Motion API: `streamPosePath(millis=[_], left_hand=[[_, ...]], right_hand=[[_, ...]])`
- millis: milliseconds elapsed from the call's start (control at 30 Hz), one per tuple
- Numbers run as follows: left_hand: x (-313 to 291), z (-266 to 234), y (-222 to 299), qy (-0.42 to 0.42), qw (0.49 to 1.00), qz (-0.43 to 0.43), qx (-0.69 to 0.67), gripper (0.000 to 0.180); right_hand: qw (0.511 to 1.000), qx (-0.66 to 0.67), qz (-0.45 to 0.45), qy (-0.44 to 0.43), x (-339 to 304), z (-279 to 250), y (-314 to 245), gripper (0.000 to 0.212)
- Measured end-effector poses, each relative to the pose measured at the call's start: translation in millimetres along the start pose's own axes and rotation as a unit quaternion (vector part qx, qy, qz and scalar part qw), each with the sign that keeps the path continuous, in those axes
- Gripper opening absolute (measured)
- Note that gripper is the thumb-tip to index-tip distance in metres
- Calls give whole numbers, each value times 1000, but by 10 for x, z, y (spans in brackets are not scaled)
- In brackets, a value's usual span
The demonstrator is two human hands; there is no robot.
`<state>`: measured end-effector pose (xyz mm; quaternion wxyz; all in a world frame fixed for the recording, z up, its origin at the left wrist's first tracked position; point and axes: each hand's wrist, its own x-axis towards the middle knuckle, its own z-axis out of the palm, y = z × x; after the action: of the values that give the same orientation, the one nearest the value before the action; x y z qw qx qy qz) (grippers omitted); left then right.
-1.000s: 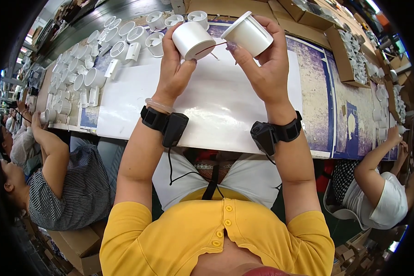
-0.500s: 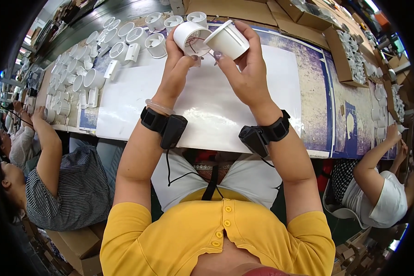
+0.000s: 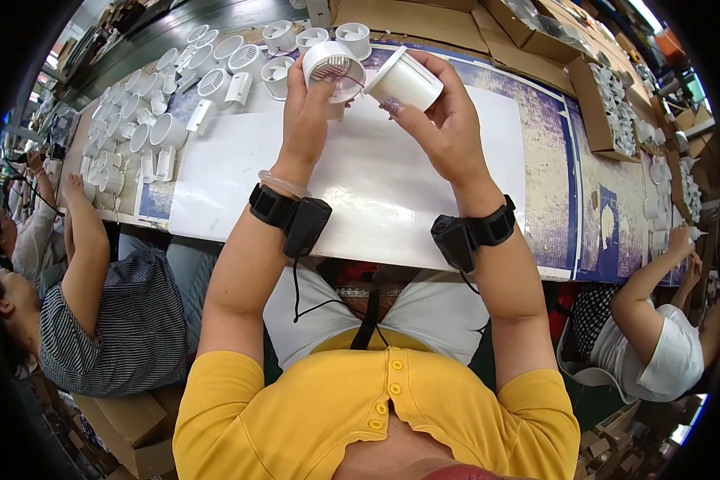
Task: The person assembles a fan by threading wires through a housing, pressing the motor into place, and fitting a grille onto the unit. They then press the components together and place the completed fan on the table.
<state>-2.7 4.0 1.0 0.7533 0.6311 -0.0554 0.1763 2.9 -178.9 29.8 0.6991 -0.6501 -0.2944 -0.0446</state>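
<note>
Over the far part of the white sheet (image 3: 376,172), my left hand (image 3: 302,128) is wrapped round a white plastic cylindrical housing (image 3: 322,58). Its open end faces me, with a slotted grille and thin reddish wire inside. Beside it, my right hand (image 3: 450,120) grips a white flanged plastic cylinder (image 3: 410,83), tilted with its flange toward the housing. The wire seems to run across the small gap between the two parts. Fingers behind both parts are hidden. Each wrist wears a black strapped device.
Many white round housings (image 3: 168,130) and curved pieces crowd the table's left side. Fan units (image 3: 352,38) stand at the back. At the right is a cardboard box (image 3: 590,104) of small white parts. Co-workers sit on both sides, one in a checked top (image 3: 116,328).
The two white parts have moved slightly apart. My right hand has shifted a little right and nearer, and the housing in my left hand has turned so its grille shows more.
</note>
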Motion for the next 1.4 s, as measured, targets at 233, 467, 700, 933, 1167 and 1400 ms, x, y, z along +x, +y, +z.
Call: streamPosePath(millis=[233, 467, 700, 933, 1167, 1400], left_hand=[[-14, 53, 61, 17, 1000, -2, -16, 46], [-6, -6, 0, 27, 999, 21, -7, 44], [-27, 47, 31, -20, 1000, 1, -6, 55], [-25, 31, -33, -25, 999, -35, -8, 60], [-81, 86, -192, -46, 996, -16, 75, 66], [-105, 167, -99, -29, 993, 61, 97, 67]], right_hand=[[999, -41, 0, -18, -11, 15, -62, 54], [991, -123, -41, -10, -26, 47, -44, 61], [990, -141, -19, -10, -7, 46, 55, 75], [977, -116, 120, -129, 70, -305, 170, 83], [941, 55, 189, -276, 78, -432, 300, 73], [936, 101, 309, -134, 161, -140, 274, 44]])
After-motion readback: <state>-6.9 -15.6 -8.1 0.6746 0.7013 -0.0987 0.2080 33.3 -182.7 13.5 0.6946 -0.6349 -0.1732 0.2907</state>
